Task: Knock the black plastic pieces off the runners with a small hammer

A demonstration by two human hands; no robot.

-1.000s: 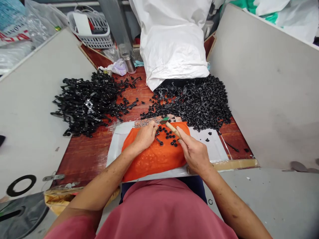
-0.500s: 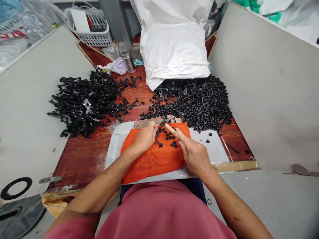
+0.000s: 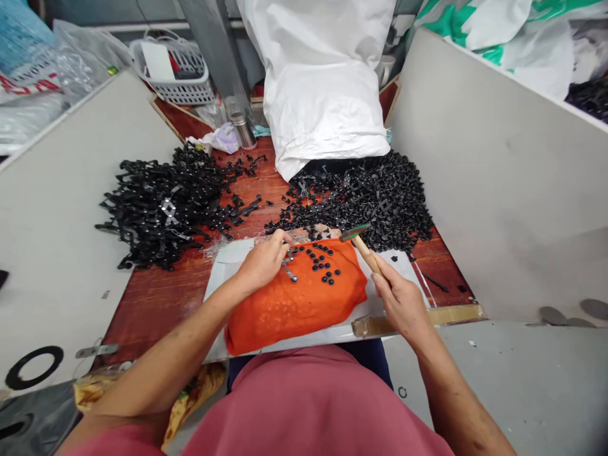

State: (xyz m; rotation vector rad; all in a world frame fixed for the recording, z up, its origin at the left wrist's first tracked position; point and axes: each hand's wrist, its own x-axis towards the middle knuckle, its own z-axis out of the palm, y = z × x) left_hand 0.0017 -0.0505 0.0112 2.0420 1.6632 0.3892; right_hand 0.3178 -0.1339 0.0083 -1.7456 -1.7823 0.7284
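Note:
My right hand [image 3: 399, 292] is closed around the wooden handle of a small hammer [image 3: 365, 248], whose green-edged head hangs above the far right corner of an orange cloth [image 3: 304, 310]. On the cloth's far left side, my left hand [image 3: 266, 258] pinches a black linked strip with round ends [image 3: 291, 269]. Several small round black caps [image 3: 325, 266] lie on the cloth to the right of that strip. Just beyond the cloth is a worn, reddish stone-like block [image 3: 327, 232], partly covered. A white sheet [image 3: 221, 269] lies beneath the cloth.
A heap of black linked strips [image 3: 156, 209] stands at the left. Loose black studs [image 3: 394, 202] are piled at the right, below a white sack [image 3: 327, 107]. Grey panels [image 3: 494, 171] flank the wooden table [image 3: 147, 304]. A steel flask [image 3: 244, 130] and a grey basket [image 3: 178, 88] are behind.
The hammer has moved up and to the right, away from my left hand. My left hand has shifted slightly left with the linked strip, and the camera view has tilted a little.

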